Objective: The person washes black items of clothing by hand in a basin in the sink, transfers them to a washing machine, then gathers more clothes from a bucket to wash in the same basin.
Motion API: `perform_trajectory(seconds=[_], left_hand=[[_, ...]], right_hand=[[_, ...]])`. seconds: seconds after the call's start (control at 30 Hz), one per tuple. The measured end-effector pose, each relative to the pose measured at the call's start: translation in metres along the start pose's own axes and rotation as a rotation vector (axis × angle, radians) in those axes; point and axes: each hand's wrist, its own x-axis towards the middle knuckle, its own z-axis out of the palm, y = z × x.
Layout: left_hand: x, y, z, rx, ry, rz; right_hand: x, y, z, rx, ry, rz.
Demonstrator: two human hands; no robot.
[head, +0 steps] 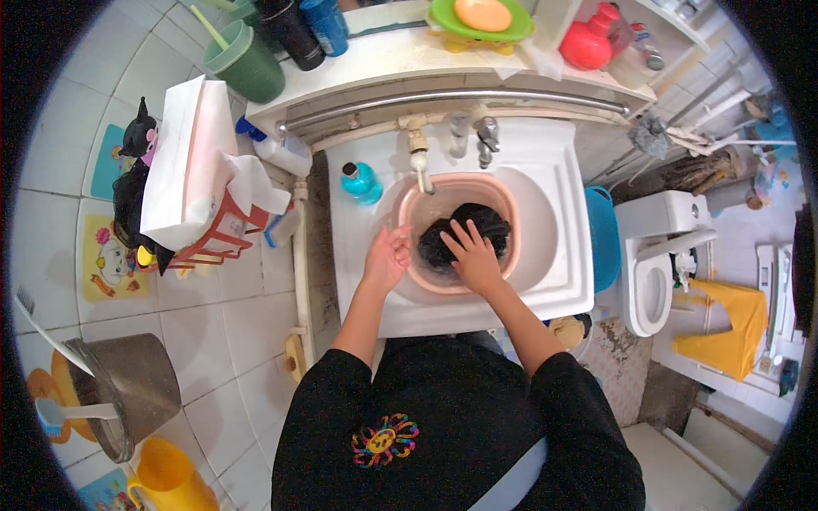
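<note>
A pink plastic basin [407,255] stands in the white washbasin [555,281] beneath the tap [420,160]. Black cloth [489,220] lies in the basin, with what looks like water around it. My right hand [475,259] rests on the cloth, fingers spread, palm down. Over the basin's left rim is my left hand [387,259], its fingers loosely curled and nothing seen in it. A bottle of blue liquid with a black cap [363,183] stands on the washbasin's left side.
A metal rail [447,96] runs below the white shelf [377,64], which bears a green cup [249,64] and a soap dish [441,25]. At left hangs a red rack [223,239] with tissues. A blue tub [602,239] and a toilet [652,300] are at right.
</note>
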Motion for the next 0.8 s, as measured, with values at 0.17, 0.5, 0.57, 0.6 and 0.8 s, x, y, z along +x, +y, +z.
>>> perform_trajectory(seconds=[0.17, 0.5, 0.57, 0.6, 0.8], left_hand=[[-0.014, 0.030, -0.013, -0.204, 0.036, 0.301], [-0.017, 0.014, -0.047, -0.200, 0.165, 0.258], [-0.017, 0.013, -0.051, -0.362, 0.090, 0.142], [-0.018, 0.011, -0.056, -0.375, 0.023, 0.136], [-0.011, 0.001, -0.071, -0.363, -0.071, 0.085]], right_hand=[[0.014, 0.011, 0.032, -0.219, -0.353, 0.100], [0.037, -0.017, 0.018, 0.243, 0.085, 0.234], [0.026, -0.001, 0.052, 0.695, -0.349, 0.490], [0.021, 0.007, 0.073, 0.823, -0.481, 0.591], [0.012, 0.017, 0.165, 1.764, 0.117, 1.031]])
